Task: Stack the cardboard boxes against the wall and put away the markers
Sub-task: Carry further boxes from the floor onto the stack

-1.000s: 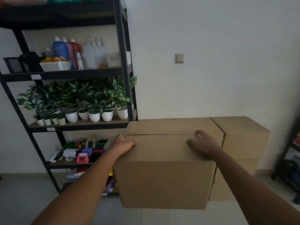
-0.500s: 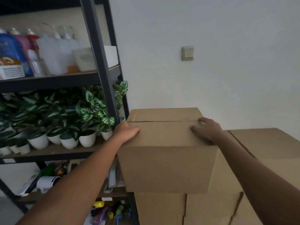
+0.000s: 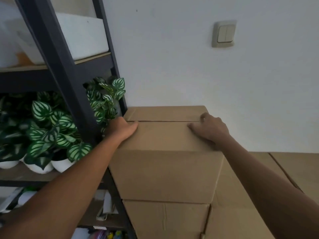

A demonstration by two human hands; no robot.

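- White wall [image 3: 181, 66], light switch [image 3: 224, 33] upper right.
- Top cardboard box [image 3: 165, 169] sits on a lower cardboard box [image 3: 165, 219], touching the wall; more boxes [image 3: 293, 168] right.
- Left hand [image 3: 120, 129] grips its left top edge; right hand [image 3: 209, 129] lies flat on top, hands apart.
- Black shelving unit [image 3: 57, 54] left: potted plants [image 3: 51, 128].
- Lowest shelf cut off, contents unclear.

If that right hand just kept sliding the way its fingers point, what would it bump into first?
The right hand rests on the top cardboard box, fingers pointing left and slightly toward the wall. Sliding on, it would likely first meet the left hand at the box's far edge, though depth is unclear.
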